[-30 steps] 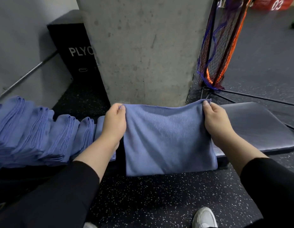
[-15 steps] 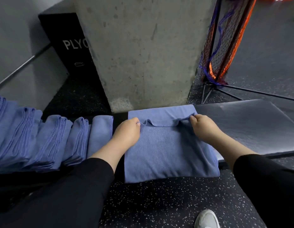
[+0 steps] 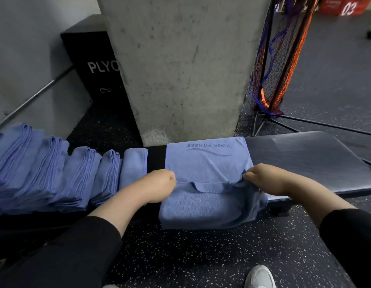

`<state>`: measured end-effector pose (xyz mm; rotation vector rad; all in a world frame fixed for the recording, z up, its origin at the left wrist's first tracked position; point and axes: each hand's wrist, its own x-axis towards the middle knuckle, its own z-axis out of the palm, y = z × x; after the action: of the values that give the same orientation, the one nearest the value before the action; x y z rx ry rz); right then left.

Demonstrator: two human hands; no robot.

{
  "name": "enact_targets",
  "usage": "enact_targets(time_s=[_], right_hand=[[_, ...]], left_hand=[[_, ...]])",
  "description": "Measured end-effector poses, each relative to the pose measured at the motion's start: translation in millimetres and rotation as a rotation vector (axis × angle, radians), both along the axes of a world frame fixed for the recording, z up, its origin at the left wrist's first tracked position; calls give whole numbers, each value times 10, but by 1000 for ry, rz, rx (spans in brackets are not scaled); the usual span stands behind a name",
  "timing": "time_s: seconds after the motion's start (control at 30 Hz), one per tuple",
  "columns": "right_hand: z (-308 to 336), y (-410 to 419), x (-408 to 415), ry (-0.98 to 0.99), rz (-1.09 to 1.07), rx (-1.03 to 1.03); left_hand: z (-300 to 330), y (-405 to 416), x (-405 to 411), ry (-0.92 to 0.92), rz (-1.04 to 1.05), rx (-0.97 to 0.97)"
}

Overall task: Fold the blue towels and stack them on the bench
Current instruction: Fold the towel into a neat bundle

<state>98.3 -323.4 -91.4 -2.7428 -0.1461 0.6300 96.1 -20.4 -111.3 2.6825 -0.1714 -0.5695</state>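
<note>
A concrete pillar [image 3: 180, 65] rises behind the dark padded bench [image 3: 309, 161], which runs across a speckled black floor [image 3: 190, 256]. A black box [image 3: 93, 65] lettered "PLYO" stands left of the pillar, and a folded net frame [image 3: 278, 59] in orange and blue leans at its right. Along the bench's left end, a row of folded towels [image 3: 55, 169] lies fanned, each overlapping the next. Just right of that row, across a bare strip of bench, the towel [image 3: 207, 183] I am folding lies flat on the pad with its near part hanging over the front edge; upside-down lettering reads "YOGA FITNESS" near its far edge. My left hand [image 3: 157, 187] pinches the towel's upper layer at its left edge, fingers curled. My right hand [image 3: 263, 179] pinches the same layer at the right, its hem sagging between my hands. My white shoe [image 3: 260, 277] shows at the bottom.
</note>
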Motion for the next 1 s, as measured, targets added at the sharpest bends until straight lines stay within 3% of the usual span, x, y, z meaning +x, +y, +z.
enact_targets(time_s=[0.07, 0.17, 0.23, 0.3, 0.37, 0.43, 0.67, 0.9, 1.0], right_hand=[[27, -88, -22, -25, -136, 276], [46, -145, 15, -1, -360, 823], [47, -136, 129, -117, -446, 958], [31, -68, 257, -316, -534, 934], [-43, 11, 376, -474, -572, 810], [-174, 65, 455, -499, -520, 676], [-498, 126, 553, -340, -415, 373], [-361, 130, 470, -180, -202, 77], [-268, 68, 346, -105, -206, 75]], left_hand=[[122, 9, -32, 18, -5, -142], [240, 0, -7, -3, 125, -558], [250, -22, 82, -157, 281, -744], [217, -65, 209, -336, 397, -729], [156, -123, 329, -452, 397, -571], [41, -167, 435, -488, 330, -424], [-395, -350, 584, -361, 31, 11], [-344, -363, 420, -250, -79, 134], [-307, -301, 310, -166, -83, 140]])
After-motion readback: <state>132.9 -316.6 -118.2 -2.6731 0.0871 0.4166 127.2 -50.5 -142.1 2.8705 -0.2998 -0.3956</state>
